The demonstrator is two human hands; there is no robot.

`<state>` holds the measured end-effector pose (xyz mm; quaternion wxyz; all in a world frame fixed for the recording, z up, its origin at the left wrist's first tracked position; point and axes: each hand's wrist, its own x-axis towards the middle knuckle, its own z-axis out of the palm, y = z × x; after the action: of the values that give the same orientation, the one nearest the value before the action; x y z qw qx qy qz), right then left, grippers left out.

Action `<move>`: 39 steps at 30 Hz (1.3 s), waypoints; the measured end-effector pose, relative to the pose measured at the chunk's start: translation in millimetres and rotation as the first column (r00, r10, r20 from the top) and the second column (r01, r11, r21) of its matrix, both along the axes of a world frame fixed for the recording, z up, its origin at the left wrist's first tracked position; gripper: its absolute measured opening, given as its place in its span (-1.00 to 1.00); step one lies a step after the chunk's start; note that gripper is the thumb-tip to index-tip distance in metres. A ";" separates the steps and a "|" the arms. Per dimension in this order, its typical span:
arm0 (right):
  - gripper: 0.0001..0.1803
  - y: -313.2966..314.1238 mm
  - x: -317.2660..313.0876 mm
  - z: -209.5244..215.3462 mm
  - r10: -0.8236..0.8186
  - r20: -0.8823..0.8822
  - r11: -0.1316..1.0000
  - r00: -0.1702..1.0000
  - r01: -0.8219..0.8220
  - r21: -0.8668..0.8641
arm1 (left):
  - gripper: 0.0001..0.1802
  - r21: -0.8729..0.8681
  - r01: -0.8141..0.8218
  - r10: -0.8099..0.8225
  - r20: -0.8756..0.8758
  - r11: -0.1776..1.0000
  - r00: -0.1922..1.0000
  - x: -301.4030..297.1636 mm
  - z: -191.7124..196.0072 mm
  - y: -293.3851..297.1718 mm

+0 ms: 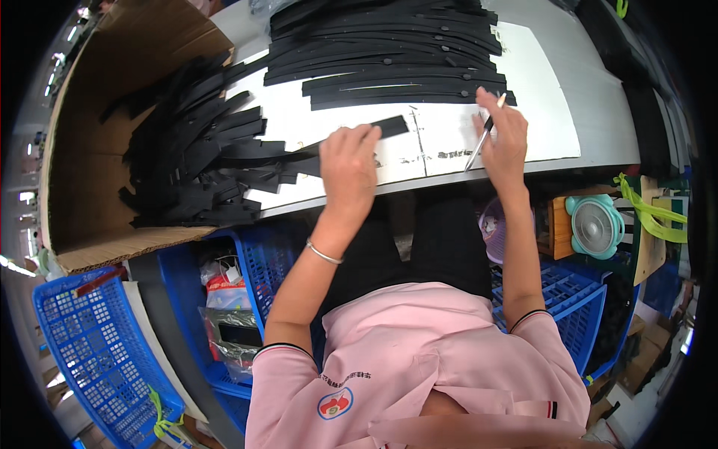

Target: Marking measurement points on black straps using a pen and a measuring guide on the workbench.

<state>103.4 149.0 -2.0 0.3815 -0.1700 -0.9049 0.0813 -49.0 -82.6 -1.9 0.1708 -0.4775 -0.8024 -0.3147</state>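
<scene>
My left hand [349,166] is closed on a flat black strip [394,126]. One end of this strip reaches out to the right over the white board [535,135], and its other end runs left toward the loose pile. In my right hand [505,142] is a slim pen [485,136], tilted with its tip low toward the board's near edge. Dark marks and a drawn line show on the board between my hands. Beyond them, several black strips [381,56] lie side by side in rows, with small dark spots near their right ends.
A cardboard box [142,49] on its side at the left opens onto a tangled heap of black strips [198,150]. Blue plastic baskets [108,340] stand below the table on both sides. A small turquoise fan [596,226] sits at the right under the table edge.
</scene>
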 end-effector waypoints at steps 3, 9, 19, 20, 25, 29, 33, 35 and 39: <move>-0.48 -47.0 2.4 9.0 0.119 -0.023 0.966 0.993 -0.121 -0.227 | -0.61 0.027 0.080 -0.082 0.092 0.996 0.992 28.2 1.1 12.0; -0.46 -68.8 15.0 -4.4 0.183 0.176 0.980 0.967 -0.166 -0.109 | -0.39 -0.002 0.115 -0.112 0.210 0.993 0.971 47.0 0.4 10.4; -0.61 8.9 70.1 -12.4 -0.017 0.139 1.000 0.990 0.020 -0.020 | -0.39 -0.110 -0.073 0.091 0.169 0.991 0.981 26.1 -4.5 -47.6; -0.63 8.5 69.0 -13.9 -0.012 0.127 1.000 0.992 0.015 -0.018 | -0.39 -0.103 -0.095 0.113 0.184 0.990 0.976 25.5 -6.8 -54.6; -0.66 10.0 68.4 -18.3 -0.007 0.081 0.998 0.997 0.012 -0.056 | -0.34 -0.024 -0.146 0.148 0.223 0.989 0.964 24.9 -1.1 -62.7; -0.66 8.8 66.3 -19.6 -0.008 0.076 0.999 0.997 0.012 -0.043 | -0.30 -0.132 -0.119 0.133 0.111 0.984 0.985 16.2 7.8 -46.6; -0.66 9.8 67.2 -18.4 -0.005 0.097 1.000 0.995 0.006 -0.014 | -0.26 -0.245 -0.128 0.159 0.113 0.961 0.981 18.7 0.3 -51.6; -0.66 11.9 69.6 -20.1 -0.004 0.094 1.000 0.996 0.007 -0.029 | -0.26 -0.278 -0.125 0.166 0.128 0.952 0.978 25.7 0.1 -59.6; -0.67 11.4 69.6 -19.3 -0.008 0.079 0.998 0.997 0.013 -0.060 | -0.24 -0.273 -0.134 0.180 0.151 0.953 0.972 31.1 -6.0 -66.2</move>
<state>173.0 160.4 -21.3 0.3408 -0.1891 -0.9155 0.0999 -18.0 -148.8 -7.9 0.0603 -0.4010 -0.8840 -0.2324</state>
